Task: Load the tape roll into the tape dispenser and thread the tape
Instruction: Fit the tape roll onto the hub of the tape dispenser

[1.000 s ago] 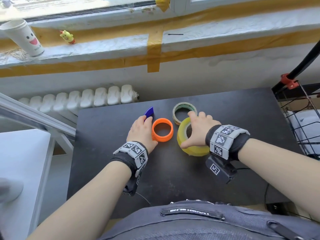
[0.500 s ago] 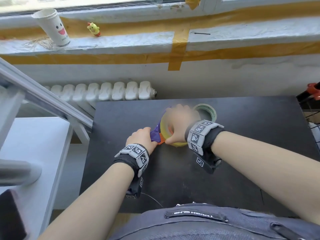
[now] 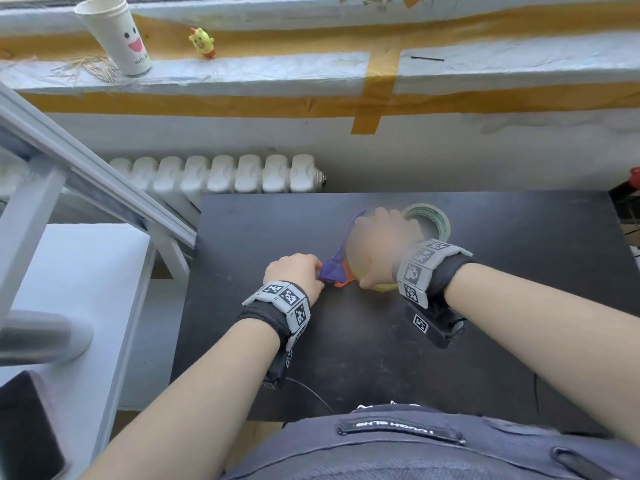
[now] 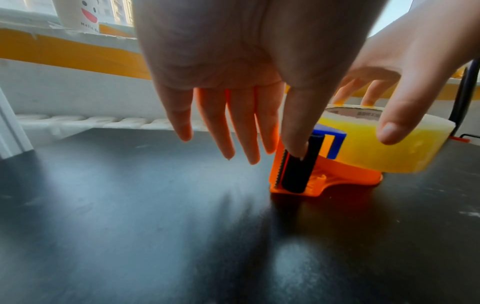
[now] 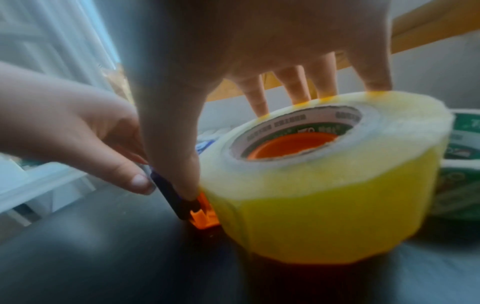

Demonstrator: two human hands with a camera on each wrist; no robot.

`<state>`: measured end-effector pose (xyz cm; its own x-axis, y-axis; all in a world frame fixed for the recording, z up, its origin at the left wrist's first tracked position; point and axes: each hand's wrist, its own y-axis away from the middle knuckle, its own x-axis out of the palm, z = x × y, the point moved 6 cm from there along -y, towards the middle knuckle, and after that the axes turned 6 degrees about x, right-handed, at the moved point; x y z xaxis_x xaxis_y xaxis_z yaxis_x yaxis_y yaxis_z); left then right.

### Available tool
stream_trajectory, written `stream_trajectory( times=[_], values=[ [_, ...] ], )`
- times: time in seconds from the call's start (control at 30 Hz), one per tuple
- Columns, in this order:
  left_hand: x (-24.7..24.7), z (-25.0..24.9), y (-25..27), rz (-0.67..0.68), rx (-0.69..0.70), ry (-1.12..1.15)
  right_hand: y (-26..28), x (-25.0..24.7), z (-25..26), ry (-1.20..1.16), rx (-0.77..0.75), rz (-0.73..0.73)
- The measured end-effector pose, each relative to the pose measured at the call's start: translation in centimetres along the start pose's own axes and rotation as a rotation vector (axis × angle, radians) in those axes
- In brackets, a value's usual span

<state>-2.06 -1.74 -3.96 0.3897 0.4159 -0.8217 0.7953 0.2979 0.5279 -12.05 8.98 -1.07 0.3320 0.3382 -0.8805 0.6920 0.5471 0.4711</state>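
The yellow tape roll (image 5: 324, 216) lies flat on the black table (image 3: 519, 289), seated over the orange hub (image 5: 293, 146) of the tape dispenser (image 4: 337, 174). My right hand (image 3: 375, 247) spans the roll from above, with its thumb (image 4: 389, 127) on the near side and its fingers on the far rim. My left hand (image 3: 294, 271) pinches the dispenser's front end, its thumb on the dark roller (image 4: 298, 168) beside the toothed orange cutter. A purple-blue flap (image 3: 334, 268) rises next to the roll. No free tape end is visible.
A second roll with green print (image 3: 429, 223) lies just behind the yellow one. A paper cup (image 3: 117, 36) and a small yellow toy (image 3: 202, 41) stand on the taped windowsill. A radiator (image 3: 214, 173) is behind the table, a white table (image 3: 79, 271) to the left.
My right hand carried the yellow roll left and set it over the orange hub. My left hand moved from the ring to the dispenser's purple front end.
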Motion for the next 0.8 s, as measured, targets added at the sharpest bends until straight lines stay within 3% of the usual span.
stream_trajectory(
  times=[0.17, 0.57, 0.8],
  values=[
    [0.5, -1.2, 0.0, 0.014, 0.059, 0.060, 0.2, 0.3, 0.4, 0.020, -0.024, -0.037],
    [0.1, -1.5, -0.4, 0.003, 0.055, 0.064, 1.9, 1.2, 0.9, 0.055, -0.154, -0.055],
    [0.1, -0.5, 0.1, 0.048, 0.018, 0.146, 1.5, 1.3, 1.4, 0.044, -0.143, -0.045]
  ],
)
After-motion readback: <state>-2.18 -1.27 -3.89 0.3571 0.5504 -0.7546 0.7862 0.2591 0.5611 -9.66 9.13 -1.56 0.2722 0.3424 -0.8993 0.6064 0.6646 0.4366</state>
